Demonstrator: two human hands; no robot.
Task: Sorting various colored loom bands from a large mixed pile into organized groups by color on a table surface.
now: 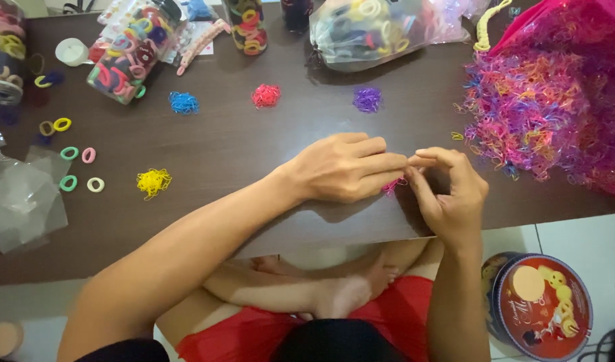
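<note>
Dark brown wood makes up the surface (254,144), and it is full of little hair things. At the left edge lies a clear plastic bag (19,201). Beside it sit small fabric hair rings (80,167) in green, pink and white. Near them is a small yellow pile of tiny rubber bands (153,182). Farther back, a tipped jar of bright hair ties (130,53) lies near the far left corner. Three more tiny piles sit in a row toward the far edge: a blue pile (184,102), a red pile (266,96) and a purple pile (368,100).

At the near edge, in the middle, the two hands meet. The left hand (344,167) lies flat with its fingers stretched out, and its fingertips press down on some pink bands (392,186). The right hand (451,194) is curled, and its thumb and finger pinch at the same pink bands, which lie right between both hands.

It looks like sorting by colour, and pink is the colour being picked now. The next move would need a soft, careful pinch, as the bands are tiny and tangle easily.

At the right edge spills a big mixed heap of bands (549,100) from a pink bag. Down on the floor stands a round tin (542,305).
</note>
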